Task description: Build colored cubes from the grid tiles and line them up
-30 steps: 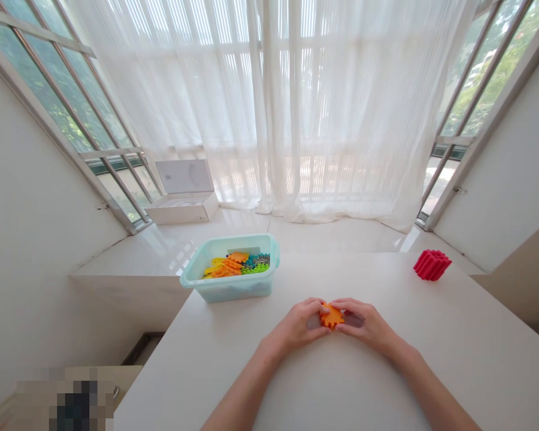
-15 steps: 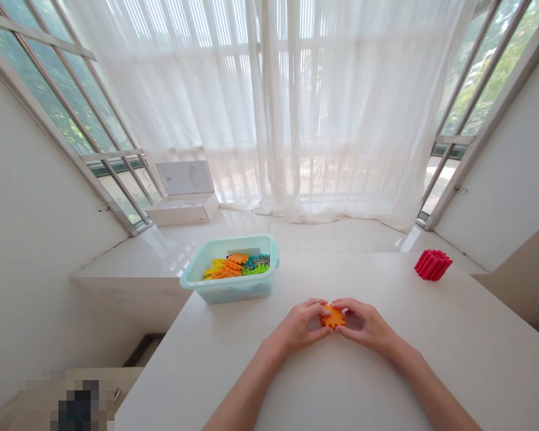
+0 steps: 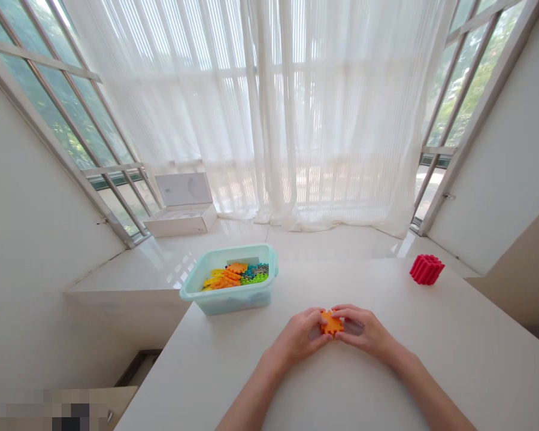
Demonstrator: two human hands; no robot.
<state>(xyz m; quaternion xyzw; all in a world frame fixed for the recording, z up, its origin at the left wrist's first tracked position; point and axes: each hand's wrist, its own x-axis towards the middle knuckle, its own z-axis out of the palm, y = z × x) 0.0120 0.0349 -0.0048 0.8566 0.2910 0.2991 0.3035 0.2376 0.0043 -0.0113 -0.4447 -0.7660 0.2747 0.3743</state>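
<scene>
Between both hands is an orange toothed-edge interlocking puzzle tile [image 3: 332, 323], held just over or on the white tabletop; which of the two I cannot tell. My left hand [image 3: 300, 333] grips its left side with thumb and fingers. On its right side, my right hand [image 3: 366, 329] pinches it the same way. The fingers cover parts of its edges, and whether more tiles lie beneath it is hidden. A pale teal plastic bin [image 3: 233, 303] stands to the left, holding yellow, orange, green, blue and grey tiles. A ribbed red block [image 3: 426, 269] sits to the right.
The white table [image 3: 363, 389] runs under my forearms. Beyond it is a glossy ledge [image 3: 314, 242] with an open white box [image 3: 182, 218] at the left. Sheer white curtains [image 3: 269, 120] hang behind, and barred windows flank them.
The whole view has shifted slightly, so the bin and table appear lower. Both hands stay on the orange tile, and the right hand's fingers now reach a little further over its top edge.
</scene>
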